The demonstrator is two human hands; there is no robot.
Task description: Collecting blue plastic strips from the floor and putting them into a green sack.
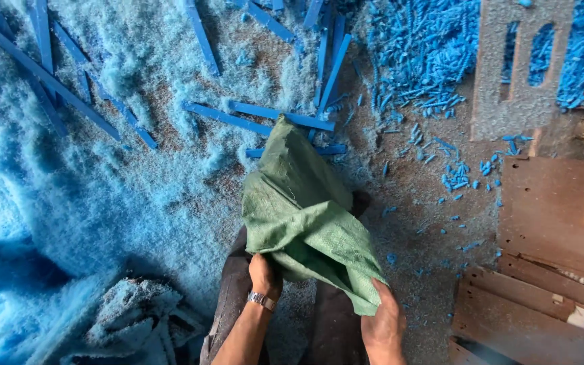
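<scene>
Green woven sack (302, 216): held in front of me, over my knees, its far end drooping toward the floor and reaching the blue strips beyond. Fabric creased and folded over itself; mouth end nearest me.

My left hand (263, 276): fingers clenched on the near left edge of the sack, thumb side tucked under the cloth. Metal wristwatch (261, 300) on that wrist.

My right hand (383, 324): fingers grasping the near right corner of the sack, cloth pinched against the palm.

Below the sack: my trousers (234, 297), dark grey-brown, dusted with fluff.

Floor around: long blue strips (258, 116) lying crossed just past the sack's far end, more of them upper left. Pale blue fluffy shavings (103, 182) cover the whole left side in drifts. Upper right, a heap of short blue twisted pieces (420, 47), with stray bits scattered toward the sack. A dusty cut-out board (518, 101) stands over that heap. Rust-brown flat boards (555, 209) stacked along the right edge.
</scene>
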